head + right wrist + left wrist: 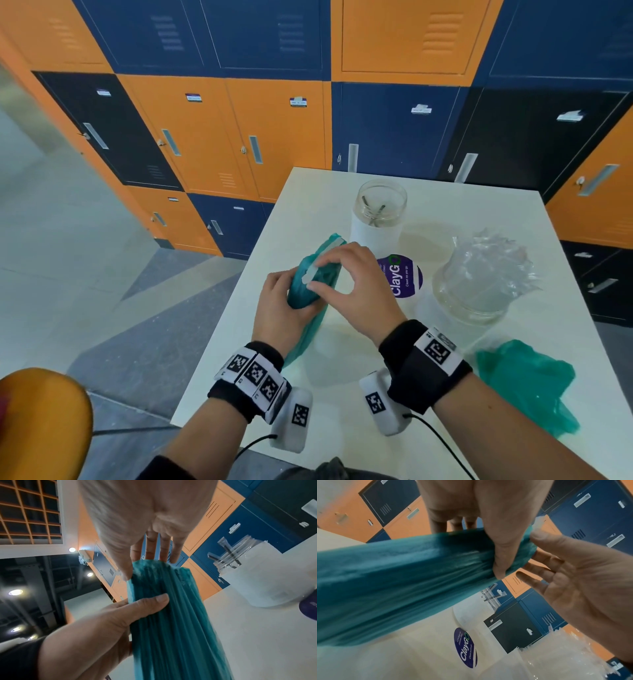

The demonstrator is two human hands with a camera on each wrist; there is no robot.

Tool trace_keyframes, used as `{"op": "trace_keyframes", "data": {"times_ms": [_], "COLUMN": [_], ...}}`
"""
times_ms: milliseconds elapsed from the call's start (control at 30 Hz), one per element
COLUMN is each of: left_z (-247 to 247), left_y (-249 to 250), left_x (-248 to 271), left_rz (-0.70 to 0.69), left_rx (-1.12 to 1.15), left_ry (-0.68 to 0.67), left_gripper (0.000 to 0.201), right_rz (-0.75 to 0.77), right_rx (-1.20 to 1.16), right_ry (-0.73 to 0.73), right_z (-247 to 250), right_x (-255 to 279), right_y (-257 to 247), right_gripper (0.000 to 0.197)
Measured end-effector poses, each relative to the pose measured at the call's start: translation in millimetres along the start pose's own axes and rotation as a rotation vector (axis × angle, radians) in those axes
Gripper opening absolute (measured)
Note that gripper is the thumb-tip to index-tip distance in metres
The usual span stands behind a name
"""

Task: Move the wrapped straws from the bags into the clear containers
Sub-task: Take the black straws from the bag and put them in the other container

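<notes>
A teal plastic bag (303,296) full of wrapped straws stands tilted on the white table (342,346). My left hand (291,301) grips the bag around its upper part, thumb across the front (501,555). My right hand (313,275) is at the bag's mouth, where thumb and forefinger pinch the white straw ends (323,258) sticking out. In the right wrist view its other fingers (163,547) reach straight behind the bag (171,628). A clear container (380,202) with a few straws stands behind. Another clear container (476,281), on the right, is packed with wrapped straws.
An empty crumpled teal bag (527,380) lies at the table's right front. A purple ClayGo sticker (400,275) is on the table between the containers. Orange and blue lockers (239,137) line the wall behind. An orange stool (44,418) stands at the left.
</notes>
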State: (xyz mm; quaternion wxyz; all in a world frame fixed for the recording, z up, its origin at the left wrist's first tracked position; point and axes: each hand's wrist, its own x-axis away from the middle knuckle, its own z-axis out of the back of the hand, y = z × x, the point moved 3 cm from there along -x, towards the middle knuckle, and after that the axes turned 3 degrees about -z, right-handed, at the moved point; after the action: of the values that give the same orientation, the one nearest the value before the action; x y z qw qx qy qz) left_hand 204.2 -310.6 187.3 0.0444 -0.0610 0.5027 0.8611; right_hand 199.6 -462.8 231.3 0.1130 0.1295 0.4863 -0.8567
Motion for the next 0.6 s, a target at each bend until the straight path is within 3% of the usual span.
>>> {"op": "trace_keyframes", "data": {"times_ms": [300, 600], "left_z": [-8.3, -11.4], "left_y": [7.4, 10.6], "left_x": [0.8, 0.1], "left_rz": [0.029, 0.033], "left_rx": [-0.004, 0.126], "left_ry": [-0.114, -0.21], "left_gripper": [0.047, 0.054], "right_rz": [-0.045, -0.264], "right_rx": [-0.009, -0.244], "right_ry": [0.087, 0.124], "right_z": [7.4, 10.3], "right_x": [6.0, 4.9], "right_y": [2.0, 1.1], "right_gripper": [0.009, 0.013]}}
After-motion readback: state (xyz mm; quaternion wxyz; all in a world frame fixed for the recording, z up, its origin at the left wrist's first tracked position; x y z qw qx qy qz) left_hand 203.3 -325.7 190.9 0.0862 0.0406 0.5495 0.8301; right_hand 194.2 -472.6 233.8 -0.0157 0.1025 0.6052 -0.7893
